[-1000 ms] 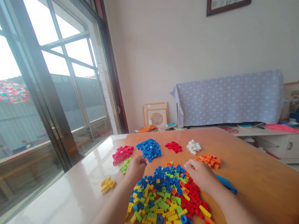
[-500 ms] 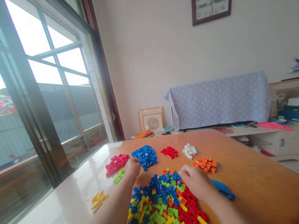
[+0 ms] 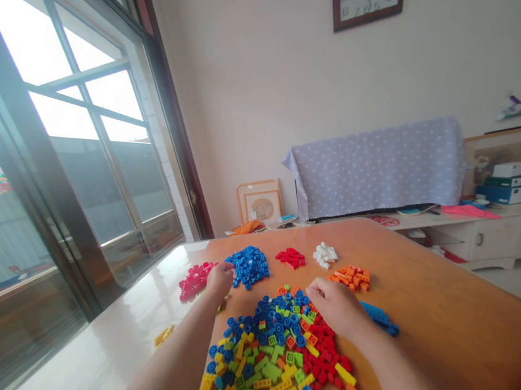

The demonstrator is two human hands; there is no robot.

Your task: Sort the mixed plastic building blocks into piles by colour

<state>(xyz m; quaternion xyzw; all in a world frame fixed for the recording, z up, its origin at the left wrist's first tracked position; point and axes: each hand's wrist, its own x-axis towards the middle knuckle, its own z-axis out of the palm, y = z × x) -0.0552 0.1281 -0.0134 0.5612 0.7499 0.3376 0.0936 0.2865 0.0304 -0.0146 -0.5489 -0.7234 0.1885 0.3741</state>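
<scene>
Our left hand (image 3: 220,280) has shifted toward the pink bricks (image 3: 193,282). It and our right hand (image 3: 331,298) curl, any pinch unclear.

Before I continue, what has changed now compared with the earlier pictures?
The left hand moved forward and left, from beside the mixed pile to the blue pile's left edge. It showed a blue piece at first; whether it let go is hidden. The right hand stayed by the mixed pile; the white pile looks unchanged.
</scene>
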